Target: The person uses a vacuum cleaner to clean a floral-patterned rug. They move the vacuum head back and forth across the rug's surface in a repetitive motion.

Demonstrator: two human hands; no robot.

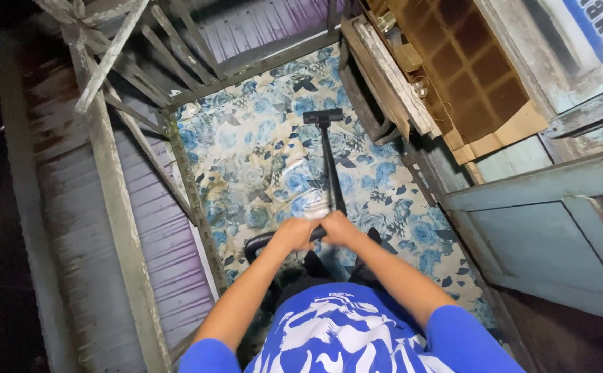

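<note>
Both hands, left hand [296,233] and right hand [338,229], are closed side by side on the black pole [330,169], which runs straight away from them to its head [323,117] on the flowered floor [246,159].

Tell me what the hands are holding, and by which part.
Both hands, left hand and right hand, grip the near end of a long black pole. Its flat black head rests far off on the blue floral floor covering.
</note>
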